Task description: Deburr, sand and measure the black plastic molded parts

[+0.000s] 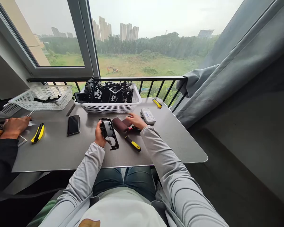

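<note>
My left hand (99, 135) grips a black plastic housing (110, 134) by its left side, tilted above the table. It has a large opening in its face. My right hand (136, 121) is closed at the end of a curled brown sheet, which looks like sandpaper (120, 125). Its fingertips are partly hidden. Under that hand lies something red and black (132, 128), too covered to name. A tool with a yellow and black handle (133, 144) rests just in front of the brown sheet.
A white basket (109, 108) heaped with black plastic parts (111, 93) stands at the back. Around it are another basket (42, 97), a phone (73, 125), a white box (148, 116) and yellow cutters (38, 133) (157, 103). A co-worker's hand (15, 126) works at left.
</note>
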The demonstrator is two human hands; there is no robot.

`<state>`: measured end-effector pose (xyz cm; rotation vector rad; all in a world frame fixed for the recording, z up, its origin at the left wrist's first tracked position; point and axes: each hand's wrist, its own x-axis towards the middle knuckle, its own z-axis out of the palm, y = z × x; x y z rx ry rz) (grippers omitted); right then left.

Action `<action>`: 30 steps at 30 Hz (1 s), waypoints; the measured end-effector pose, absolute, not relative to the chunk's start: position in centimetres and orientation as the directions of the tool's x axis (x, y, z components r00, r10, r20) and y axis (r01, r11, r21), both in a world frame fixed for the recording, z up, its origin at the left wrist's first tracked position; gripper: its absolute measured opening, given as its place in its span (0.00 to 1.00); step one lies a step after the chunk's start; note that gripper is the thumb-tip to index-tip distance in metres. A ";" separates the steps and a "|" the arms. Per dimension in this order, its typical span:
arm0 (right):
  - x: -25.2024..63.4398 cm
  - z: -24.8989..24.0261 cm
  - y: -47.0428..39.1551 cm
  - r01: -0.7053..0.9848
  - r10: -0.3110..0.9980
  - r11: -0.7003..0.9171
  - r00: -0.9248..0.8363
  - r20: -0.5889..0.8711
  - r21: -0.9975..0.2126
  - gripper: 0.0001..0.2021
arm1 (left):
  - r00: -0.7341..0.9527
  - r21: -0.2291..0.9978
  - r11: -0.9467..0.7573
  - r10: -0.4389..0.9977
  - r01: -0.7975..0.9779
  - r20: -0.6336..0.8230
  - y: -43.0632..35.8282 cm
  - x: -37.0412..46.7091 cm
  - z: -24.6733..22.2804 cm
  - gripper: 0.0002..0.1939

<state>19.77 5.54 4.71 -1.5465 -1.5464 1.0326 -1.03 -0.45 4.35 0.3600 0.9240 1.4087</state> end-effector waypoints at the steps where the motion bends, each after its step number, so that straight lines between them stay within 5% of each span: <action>1: 20.4 4.6 5.2 0.489 0.998 -0.030 -0.027 -0.049 -0.872 0.08 | -0.058 0.673 0.194 0.941 -0.714 -0.332 -0.2 -1.2 4.5 0.15; 6: 22.8 2.7 2.4 0.681 0.996 -0.034 -0.037 -0.080 -0.731 0.13 | 0.172 0.470 0.312 0.933 -0.826 -0.317 1.2 -1.2 4.4 0.21; 13: 25.1 2.9 2.8 0.686 0.997 -0.066 0.073 -0.022 -0.724 0.06 | 0.287 0.469 0.373 0.926 -0.800 -0.247 3.2 0.5 3.2 0.25; 18: 22.7 4.4 2.4 0.513 0.999 0.034 -0.032 0.021 -0.858 0.15 | 0.265 0.490 0.307 0.952 -0.816 -0.154 3.3 1.7 3.1 0.25; 21: 18.3 3.9 1.3 0.095 0.960 0.166 -0.245 0.139 -0.982 0.18 | 0.310 0.568 0.360 0.932 -0.740 -0.186 3.2 2.6 2.8 0.24; 23: 15.8 3.3 1.0 0.004 0.947 0.223 -0.237 0.216 -0.975 0.16 | 0.272 0.654 0.375 0.927 -0.657 -0.259 3.0 2.9 2.4 0.24; 26: 14.1 2.9 1.4 0.104 0.943 0.319 -0.133 0.305 -0.942 0.11 | 0.140 0.739 0.324 0.943 -0.591 -0.302 2.8 2.8 1.8 0.25; 30: 14.4 3.0 2.5 0.318 0.905 0.422 -0.099 0.413 -0.849 0.09 | 0.188 0.740 0.399 0.916 -0.541 -0.355 2.3 1.8 1.8 0.34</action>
